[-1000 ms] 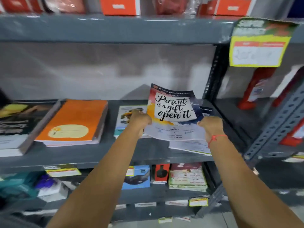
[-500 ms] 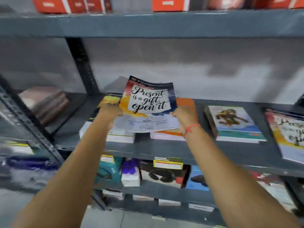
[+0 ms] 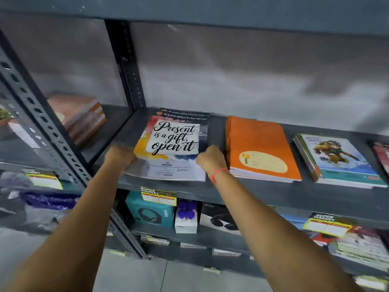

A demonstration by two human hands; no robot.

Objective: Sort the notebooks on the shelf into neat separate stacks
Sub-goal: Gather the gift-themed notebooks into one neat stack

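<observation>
A notebook with "Present is a gift, open it" on its cover (image 3: 174,144) lies flat at the left end of the grey shelf (image 3: 273,192), on top of another dark-covered one. My left hand (image 3: 120,157) grips its left edge and my right hand (image 3: 208,159), with a red thread at the wrist, grips its right edge. To the right sits an orange notebook stack (image 3: 259,148), then a stack with a cartoon figure cover (image 3: 336,159). A further notebook (image 3: 383,154) shows at the right edge, cut off.
A perforated metal upright (image 3: 42,116) stands at the left, with a brown stack (image 3: 82,116) in the bay behind it. The shelf below holds boxed headphones (image 3: 149,211), a small white box (image 3: 186,216) and yellow price tags (image 3: 159,196).
Both hands carried the "Present is a gift" notebook leftward along the shelf and lowered it from a tilted, lifted position onto the pile at the left end.
</observation>
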